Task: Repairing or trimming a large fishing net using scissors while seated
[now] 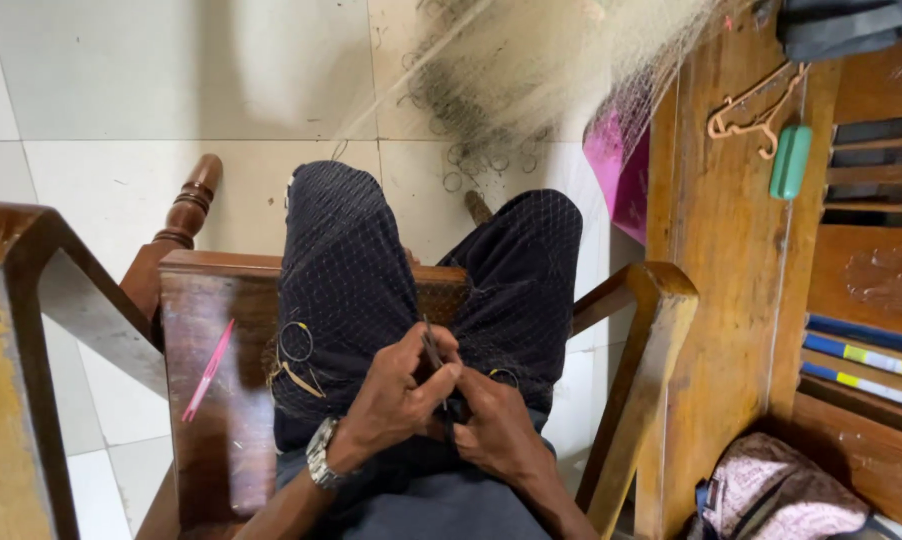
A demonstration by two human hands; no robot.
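Here both hands (451, 400) pinch a thin needle (433, 352) (over the lap-draped net (351, 270)); fingers closed.

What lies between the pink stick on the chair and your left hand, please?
In the head view, between the pink stick and left hand: netting with wire rings.

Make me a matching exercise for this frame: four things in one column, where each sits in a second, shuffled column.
1. pink stick
2. wristwatch
3. green case
4. fishing net

A. on the left hand's wrist
B. draped over the person's lap
C. on the wooden chair seat
D. on the wooden shelf, beside a hanger

Pairs: 1-C, 2-A, 3-D, 4-B
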